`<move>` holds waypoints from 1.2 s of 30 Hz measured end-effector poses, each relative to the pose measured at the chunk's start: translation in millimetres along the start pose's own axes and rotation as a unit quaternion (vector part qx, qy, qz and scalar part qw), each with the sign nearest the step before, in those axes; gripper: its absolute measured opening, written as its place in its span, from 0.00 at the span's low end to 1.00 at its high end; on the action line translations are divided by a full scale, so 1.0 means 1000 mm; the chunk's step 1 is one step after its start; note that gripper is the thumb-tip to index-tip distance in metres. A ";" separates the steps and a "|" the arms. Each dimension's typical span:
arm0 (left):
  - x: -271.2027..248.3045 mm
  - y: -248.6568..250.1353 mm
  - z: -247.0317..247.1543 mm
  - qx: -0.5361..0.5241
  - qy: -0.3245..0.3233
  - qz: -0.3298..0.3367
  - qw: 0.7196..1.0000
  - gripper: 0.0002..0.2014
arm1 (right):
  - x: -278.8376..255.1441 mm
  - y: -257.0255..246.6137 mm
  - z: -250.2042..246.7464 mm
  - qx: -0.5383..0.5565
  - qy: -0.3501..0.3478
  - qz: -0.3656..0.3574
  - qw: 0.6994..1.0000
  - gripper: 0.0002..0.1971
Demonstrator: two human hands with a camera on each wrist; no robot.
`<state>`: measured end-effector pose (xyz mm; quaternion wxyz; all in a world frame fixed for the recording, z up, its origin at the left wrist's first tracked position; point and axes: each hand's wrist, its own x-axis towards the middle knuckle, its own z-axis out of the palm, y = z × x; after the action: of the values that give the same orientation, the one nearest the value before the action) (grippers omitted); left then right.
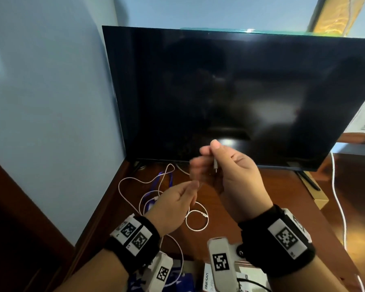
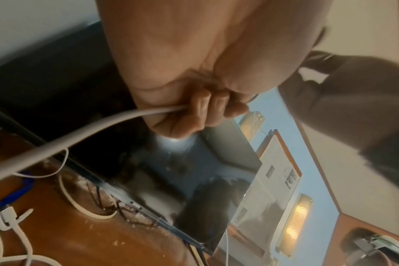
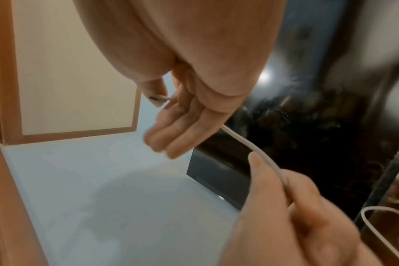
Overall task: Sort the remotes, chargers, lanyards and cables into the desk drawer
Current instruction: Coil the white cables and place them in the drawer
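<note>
Both hands are raised in front of the TV, sharing one white cable [image 1: 215,167]. My right hand [image 1: 209,149] pinches its metal connector end between thumb and forefinger, with the plug pointing down. A little lower, my left hand [image 1: 193,185] grips the same cable [image 2: 80,136] in curled fingers [image 2: 205,108]. In the right wrist view the cable [image 3: 251,147] runs from the right hand's fingers [image 3: 171,129] down into the left hand [image 3: 285,198]. More white cable [image 1: 196,220] lies looped on the wooden desk [image 1: 261,197], beside a blue lanyard [image 1: 171,178].
A large dark TV [image 1: 240,91] stands close behind the hands, with a blue wall on the left. Another white cable [image 1: 337,199] hangs at the right, near a cardboard box [image 1: 318,199]. Small boxes and packets [image 1: 209,281] lie at the near edge.
</note>
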<state>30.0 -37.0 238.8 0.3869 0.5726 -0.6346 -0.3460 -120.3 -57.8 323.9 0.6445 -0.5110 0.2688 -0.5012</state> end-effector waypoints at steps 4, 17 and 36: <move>-0.011 0.014 -0.018 0.033 -0.104 -0.008 0.994 0.24 | 0.004 0.013 -0.020 -0.199 0.052 -0.105 0.973 0.11; 0.023 0.055 -0.080 0.260 -0.069 0.055 0.961 0.32 | -0.016 0.060 -0.009 -0.179 -0.068 0.061 0.980 0.21; -0.011 0.067 -0.052 0.209 0.024 0.118 0.970 0.35 | 0.012 0.041 -0.062 -0.484 0.029 -0.031 0.874 0.17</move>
<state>45.8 -18.6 320.9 0.3114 0.5698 -0.7468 -0.1436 -154.3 -93.6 267.2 0.2928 -0.7523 0.4802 -0.3431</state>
